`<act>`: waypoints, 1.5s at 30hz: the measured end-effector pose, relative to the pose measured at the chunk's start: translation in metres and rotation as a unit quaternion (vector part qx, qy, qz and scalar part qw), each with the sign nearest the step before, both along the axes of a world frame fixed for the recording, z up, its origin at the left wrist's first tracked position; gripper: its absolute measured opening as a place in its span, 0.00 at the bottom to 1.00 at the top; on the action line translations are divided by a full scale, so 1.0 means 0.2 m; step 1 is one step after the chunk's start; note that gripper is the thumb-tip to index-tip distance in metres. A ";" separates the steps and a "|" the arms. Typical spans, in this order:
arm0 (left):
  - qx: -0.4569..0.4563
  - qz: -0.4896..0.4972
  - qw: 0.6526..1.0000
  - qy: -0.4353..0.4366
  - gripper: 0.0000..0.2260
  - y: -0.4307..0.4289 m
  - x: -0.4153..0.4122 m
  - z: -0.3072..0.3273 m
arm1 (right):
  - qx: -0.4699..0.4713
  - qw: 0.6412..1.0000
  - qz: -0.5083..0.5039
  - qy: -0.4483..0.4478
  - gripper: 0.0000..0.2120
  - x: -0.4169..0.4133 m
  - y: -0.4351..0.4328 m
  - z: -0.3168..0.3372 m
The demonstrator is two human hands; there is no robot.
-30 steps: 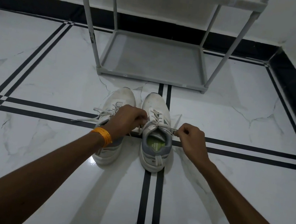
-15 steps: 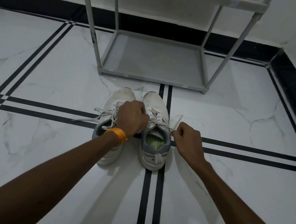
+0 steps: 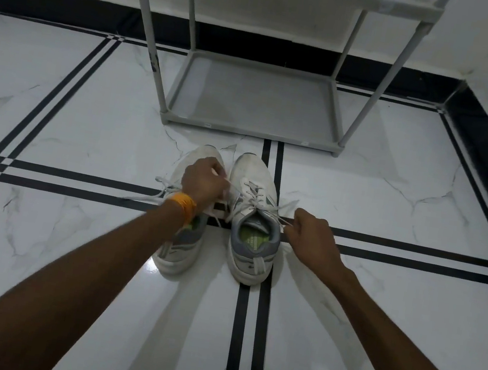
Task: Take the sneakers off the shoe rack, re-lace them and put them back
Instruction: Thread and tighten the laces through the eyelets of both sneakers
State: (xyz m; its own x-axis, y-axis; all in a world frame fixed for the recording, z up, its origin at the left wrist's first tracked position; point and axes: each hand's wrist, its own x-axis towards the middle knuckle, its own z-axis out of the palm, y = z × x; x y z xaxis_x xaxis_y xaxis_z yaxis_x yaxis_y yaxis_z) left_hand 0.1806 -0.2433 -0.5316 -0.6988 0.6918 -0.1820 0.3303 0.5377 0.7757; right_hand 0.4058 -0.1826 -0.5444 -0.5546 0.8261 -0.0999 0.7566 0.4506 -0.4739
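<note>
Pinching lace ends of the right sneaker (image 3: 255, 218), left hand (image 3: 203, 183) and right hand (image 3: 308, 236) fingers clamped; risking uneven tension, dragging it across the floor (image 3: 53, 129).

The two sneakers (image 3: 250, 218) are white with grey heel collars, lime-green insoles and pale grey laces (image 3: 267, 209). An orange band (image 3: 184, 207) circles the left wrist. The shoe rack (image 3: 259, 101) is plain light grey, standing on a white marble-veined floor (image 3: 54, 122) crossed by paired black stripes, with a black skirting (image 3: 56, 6) below the white wall.
</note>
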 end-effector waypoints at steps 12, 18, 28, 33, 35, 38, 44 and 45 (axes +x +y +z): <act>-0.070 -0.205 0.904 0.368 0.16 -0.03 -0.05 -0.08 | 0.064 0.998 0.023 0.015 0.09 0.05 0.04 -0.10; -0.037 -0.205 0.908 0.364 0.16 -0.06 -0.08 -0.12 | 0.074 0.997 0.025 -0.010 0.07 0.06 0.03 -0.13; -0.034 -0.283 0.958 -0.017 0.19 -0.11 -0.14 0.07 | -0.179 0.966 -0.055 0.180 0.10 0.10 0.07 0.10; 0.081 -0.295 0.944 0.126 0.17 -0.05 0.04 0.12 | 0.030 0.998 0.028 0.044 0.18 -0.05 -0.03 0.22; 0.041 -0.379 0.907 0.180 0.14 -0.01 0.13 0.04 | 0.056 0.991 0.105 -0.056 0.14 -0.13 -0.11 0.21; -0.014 -0.405 0.880 0.246 0.09 -0.04 0.18 -0.07 | 0.136 0.968 0.137 -0.160 0.10 -0.17 -0.13 0.17; 0.028 -0.364 0.892 0.266 0.12 -0.10 0.17 -0.10 | 0.078 0.993 0.077 -0.052 0.12 -0.13 -0.08 0.12; 0.026 -0.362 0.891 0.273 0.12 -0.11 0.18 -0.10 | 0.069 0.995 0.063 -0.021 0.13 -0.12 -0.08 0.12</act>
